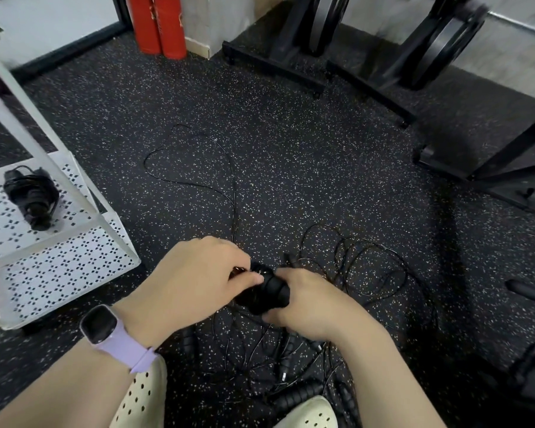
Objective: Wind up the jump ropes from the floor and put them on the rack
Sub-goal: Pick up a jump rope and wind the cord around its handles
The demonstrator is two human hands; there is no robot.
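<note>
Low in the middle of the view, my right hand (309, 299) grips the black jump rope handles (267, 293). My left hand (195, 281) pinches the thin black cord at the handles' top end. That cord (229, 180) runs away from my hands in a long loop over the speckled floor. More loose cords (371, 267) and other black handles (300, 393) lie tangled beneath and to the right of my hands. One wound-up rope (31, 196) lies on the white perforated rack (71, 267) at the left.
Black weight-plate stands (322, 66) line the back wall, with another black frame (482, 168) at the right. Red cylinders (158, 26) stand at the back. My pale perforated shoes (142, 400) are at the bottom edge. A purple-strapped watch is on my left wrist.
</note>
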